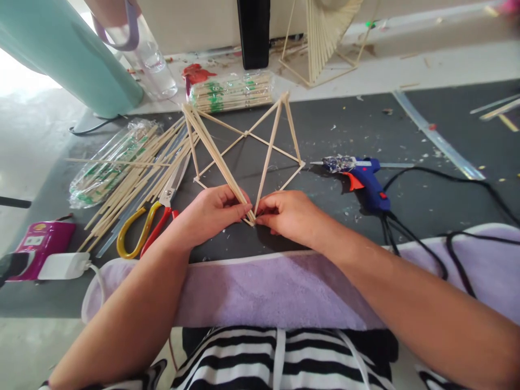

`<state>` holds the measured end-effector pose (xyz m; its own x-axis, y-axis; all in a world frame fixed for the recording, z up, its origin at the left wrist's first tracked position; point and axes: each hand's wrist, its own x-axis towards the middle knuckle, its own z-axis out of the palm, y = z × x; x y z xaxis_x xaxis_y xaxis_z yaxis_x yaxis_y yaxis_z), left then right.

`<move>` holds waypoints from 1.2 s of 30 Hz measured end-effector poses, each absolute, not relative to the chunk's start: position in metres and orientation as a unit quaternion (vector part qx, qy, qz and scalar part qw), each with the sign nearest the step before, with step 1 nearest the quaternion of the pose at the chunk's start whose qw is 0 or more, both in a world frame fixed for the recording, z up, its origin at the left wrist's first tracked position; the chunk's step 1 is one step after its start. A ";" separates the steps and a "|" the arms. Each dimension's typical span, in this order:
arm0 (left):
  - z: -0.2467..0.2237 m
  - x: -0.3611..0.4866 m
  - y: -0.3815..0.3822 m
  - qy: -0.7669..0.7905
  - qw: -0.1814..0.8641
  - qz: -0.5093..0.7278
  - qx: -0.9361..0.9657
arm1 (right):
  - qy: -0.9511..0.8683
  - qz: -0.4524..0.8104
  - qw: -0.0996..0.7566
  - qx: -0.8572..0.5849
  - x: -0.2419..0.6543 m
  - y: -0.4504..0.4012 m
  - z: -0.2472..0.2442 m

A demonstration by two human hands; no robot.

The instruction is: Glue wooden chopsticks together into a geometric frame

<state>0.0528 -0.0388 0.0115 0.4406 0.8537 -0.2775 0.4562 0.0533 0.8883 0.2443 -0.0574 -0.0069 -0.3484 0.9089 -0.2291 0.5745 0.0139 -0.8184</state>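
Observation:
A frame of thin wooden sticks [269,145] stands on the dark mat, with two raised peaks and crossing sticks between them. My left hand [213,213] pinches the lower end of several sticks lying side by side, which slope from the left peak to the near corner. At that same corner my right hand [289,214] has its fingers closed around the foot of the stick rising to the right peak. The two hands almost touch. A blue glue gun [368,181] with an orange trigger lies to the right, its nozzle toward the frame.
Loose sticks [122,189], scissors [148,227] and a magenta power adapter [46,244] lie left. Behind are packaged sticks [233,93], a bottle [154,67] and another stick structure [325,43]. Black cables run right; a purple cloth [260,292] lines the near edge.

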 end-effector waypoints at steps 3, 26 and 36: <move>0.013 0.054 -0.039 0.493 0.535 0.187 0.660 | -0.690 0.445 0.190 -0.538 0.244 -0.057 -0.006; 0.011 0.054 -0.038 0.474 0.535 0.186 0.674 | -0.687 0.436 0.183 -0.552 0.242 -0.057 -0.005; 0.007 0.053 -0.038 0.477 0.539 0.193 0.667 | -0.657 0.486 0.175 -0.549 0.244 -0.057 -0.009</move>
